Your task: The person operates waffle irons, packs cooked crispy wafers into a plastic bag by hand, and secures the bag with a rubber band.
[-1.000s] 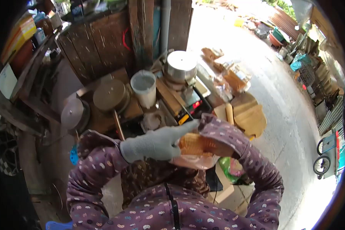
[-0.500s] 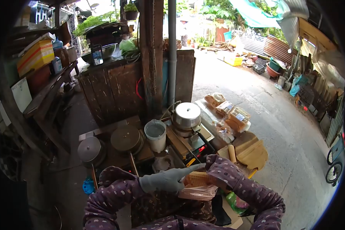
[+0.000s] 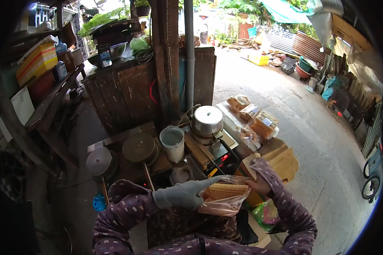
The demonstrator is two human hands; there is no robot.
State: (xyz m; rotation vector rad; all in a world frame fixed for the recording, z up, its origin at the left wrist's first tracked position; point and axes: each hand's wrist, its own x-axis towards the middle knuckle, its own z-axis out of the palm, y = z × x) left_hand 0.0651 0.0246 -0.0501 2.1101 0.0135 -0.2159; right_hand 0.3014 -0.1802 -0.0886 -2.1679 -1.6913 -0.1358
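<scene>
A clear plastic bag [image 3: 223,208] lies in front of my body. Inside it is a golden-brown piece with a waffle grid [image 3: 225,191]. My left hand [image 3: 181,195], in a grey knit glove, grips the bag's left side with the index finger stretched along its mouth. On the right, my bare right hand [image 3: 260,186] pinches the bag's upper edge, so the opening is pulled wide between both hands. Part of the right fingers is hidden by the purple patterned sleeve and the plastic.
Ahead are a shiny lidded pan [image 3: 207,121], a dark round pan [image 3: 139,148], another lidded pan [image 3: 101,162] and a white bucket [image 3: 172,142]. Several bread packs [image 3: 264,125] sit to the right, near a wooden board [image 3: 285,163]. A wooden post [image 3: 166,63] rises behind.
My right hand has moved right, drawing the bag's mouth wider and uncovering more of the waffle. The left hand has stayed nearly in place. A person appears farther back on the road.
</scene>
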